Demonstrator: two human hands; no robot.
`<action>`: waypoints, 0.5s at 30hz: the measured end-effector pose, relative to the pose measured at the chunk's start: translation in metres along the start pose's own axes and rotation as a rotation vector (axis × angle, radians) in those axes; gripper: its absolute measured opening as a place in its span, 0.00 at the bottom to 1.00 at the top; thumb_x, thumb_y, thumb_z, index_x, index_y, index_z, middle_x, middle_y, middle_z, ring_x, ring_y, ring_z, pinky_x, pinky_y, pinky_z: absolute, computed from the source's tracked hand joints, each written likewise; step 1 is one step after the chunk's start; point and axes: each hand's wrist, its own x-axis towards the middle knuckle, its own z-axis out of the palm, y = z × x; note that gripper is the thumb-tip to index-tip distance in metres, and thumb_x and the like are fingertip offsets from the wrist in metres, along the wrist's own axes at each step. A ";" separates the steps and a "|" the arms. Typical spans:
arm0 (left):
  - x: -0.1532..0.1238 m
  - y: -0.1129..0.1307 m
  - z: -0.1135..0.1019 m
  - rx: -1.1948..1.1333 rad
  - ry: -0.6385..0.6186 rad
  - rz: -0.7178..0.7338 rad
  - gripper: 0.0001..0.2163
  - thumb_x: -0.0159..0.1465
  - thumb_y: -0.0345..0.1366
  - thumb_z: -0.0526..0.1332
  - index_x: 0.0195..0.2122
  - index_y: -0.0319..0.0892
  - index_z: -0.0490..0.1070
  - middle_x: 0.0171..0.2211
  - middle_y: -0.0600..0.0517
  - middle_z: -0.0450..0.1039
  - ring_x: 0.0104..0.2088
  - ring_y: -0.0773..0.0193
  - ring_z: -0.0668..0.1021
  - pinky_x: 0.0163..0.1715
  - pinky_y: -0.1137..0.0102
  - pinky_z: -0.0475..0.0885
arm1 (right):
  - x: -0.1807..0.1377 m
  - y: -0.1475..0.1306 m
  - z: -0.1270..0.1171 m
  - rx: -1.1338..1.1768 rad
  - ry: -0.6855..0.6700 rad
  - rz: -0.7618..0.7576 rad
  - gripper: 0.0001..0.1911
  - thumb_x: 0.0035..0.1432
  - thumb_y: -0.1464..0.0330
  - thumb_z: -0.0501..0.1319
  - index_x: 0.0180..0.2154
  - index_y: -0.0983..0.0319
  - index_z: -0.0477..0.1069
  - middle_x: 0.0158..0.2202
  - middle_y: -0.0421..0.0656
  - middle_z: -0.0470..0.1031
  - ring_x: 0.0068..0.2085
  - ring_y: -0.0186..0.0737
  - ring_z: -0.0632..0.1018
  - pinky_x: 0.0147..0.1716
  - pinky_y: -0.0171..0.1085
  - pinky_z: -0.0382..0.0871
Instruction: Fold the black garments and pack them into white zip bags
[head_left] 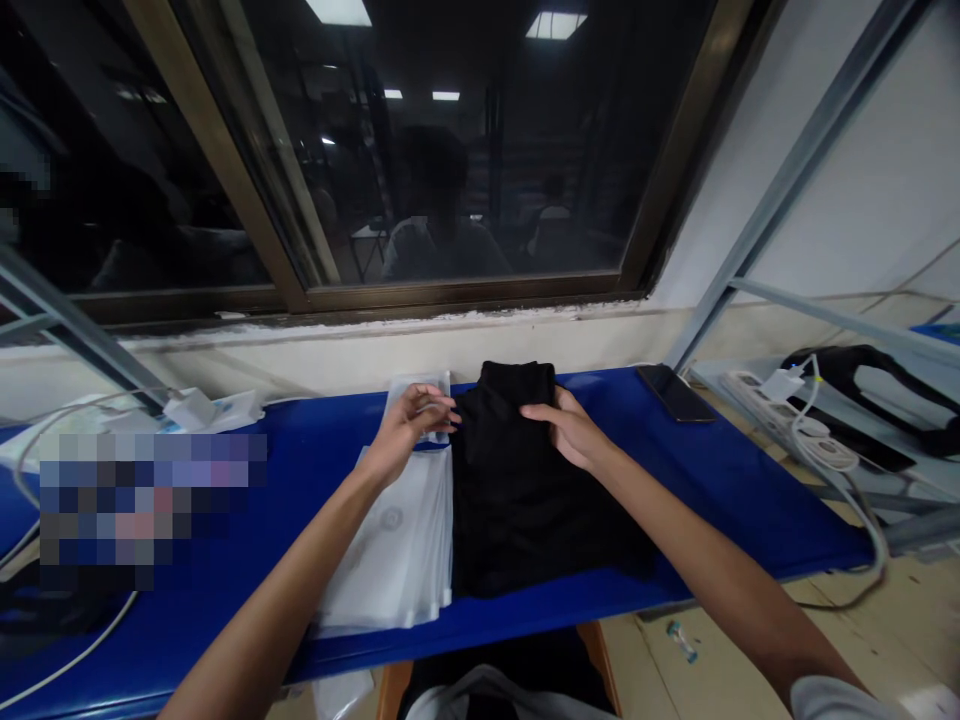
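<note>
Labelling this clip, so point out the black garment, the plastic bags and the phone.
black garment [517, 500], head view, middle of folded cloth
plastic bags [397, 560], head view, top bag's middle
phone [675, 393], head view, dark screen

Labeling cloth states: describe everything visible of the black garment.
The black garment is matte dark fabric, folded into a long flat shape, no print discernible. It lies on the blue table, narrow end toward the window. Its left edge meets a stack of clear bags. The right hand rests on its far part; the left hand is by its far-left corner.
</note>
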 end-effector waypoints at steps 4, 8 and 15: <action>-0.007 0.001 0.011 -0.049 -0.137 -0.076 0.26 0.58 0.36 0.72 0.55 0.46 0.64 0.43 0.51 0.75 0.41 0.62 0.79 0.43 0.66 0.74 | 0.001 0.003 -0.001 0.058 0.046 0.061 0.22 0.41 0.67 0.74 0.41 0.58 0.75 0.40 0.42 0.82 0.45 0.49 0.81 0.51 0.47 0.73; -0.007 -0.006 0.015 0.082 -0.001 0.010 0.24 0.53 0.38 0.75 0.47 0.40 0.70 0.31 0.54 0.76 0.32 0.67 0.77 0.36 0.72 0.70 | -0.002 0.008 -0.001 -0.087 -0.080 0.017 0.26 0.43 0.68 0.75 0.47 0.56 0.75 0.49 0.42 0.80 0.55 0.49 0.77 0.60 0.48 0.68; -0.005 -0.011 0.014 0.107 0.079 0.132 0.19 0.52 0.43 0.76 0.34 0.41 0.68 0.28 0.53 0.76 0.31 0.66 0.76 0.34 0.72 0.68 | -0.005 0.013 -0.010 -0.379 -0.247 0.018 0.27 0.43 0.66 0.76 0.47 0.57 0.75 0.48 0.44 0.79 0.53 0.50 0.78 0.60 0.53 0.68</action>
